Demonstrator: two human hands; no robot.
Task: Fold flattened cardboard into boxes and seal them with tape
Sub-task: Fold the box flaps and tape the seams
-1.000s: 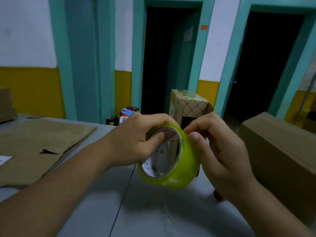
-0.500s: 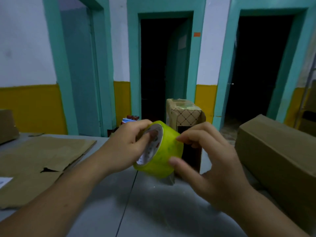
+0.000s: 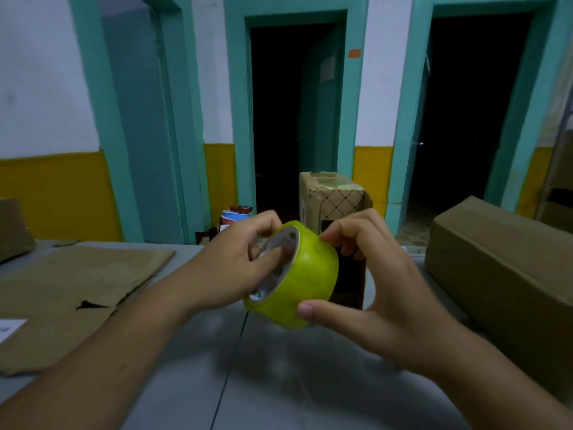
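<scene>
Fingers (image 3: 274,255) of the left hand (image 3: 229,268) hook the core of the green tape roll (image 3: 310,283), held above the table (image 3: 279,383), while the right hand (image 3: 384,293) pinches its rim, probably hunting the loose end, which next needs peeling free.

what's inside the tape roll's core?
The left hand has its thumb inside the tape roll, against the white printed liner. The rest of the core is covered by that thumb and the rim.
</scene>
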